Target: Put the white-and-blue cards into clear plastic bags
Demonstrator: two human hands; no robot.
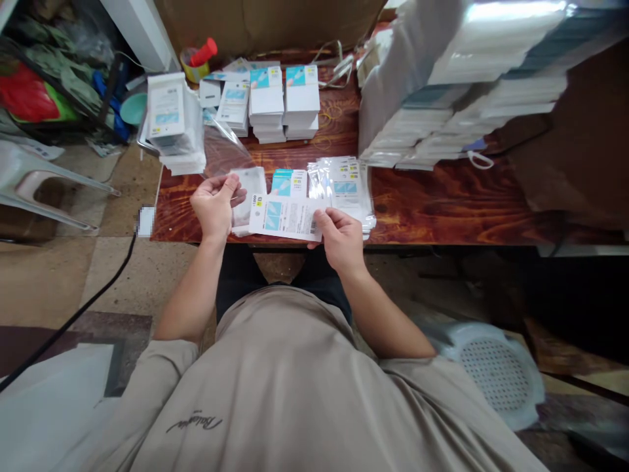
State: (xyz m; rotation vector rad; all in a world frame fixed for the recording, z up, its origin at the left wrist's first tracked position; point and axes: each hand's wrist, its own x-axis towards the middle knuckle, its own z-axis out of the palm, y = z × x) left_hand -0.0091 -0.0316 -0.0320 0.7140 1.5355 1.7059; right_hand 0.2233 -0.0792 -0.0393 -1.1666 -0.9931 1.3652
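My right hand grips the right end of a white printed card with thumb and fingers. The card lies level above the table's front edge, with blue pictures and a yellow mark on it. My left hand is closed in a pinch on a clear plastic bag, which rises as a thin film behind the fingers. Below that hand is a stack of clear bags. Behind the held card sits a small pile of blue-and-white cards. To the right, several bagged cards are piled together.
Along the back of the wooden table stand card stacks and a tray of cards. A tall pile of plastic-wrapped packs rises at right. A yellow tape roll is behind. Plastic stools flank me.
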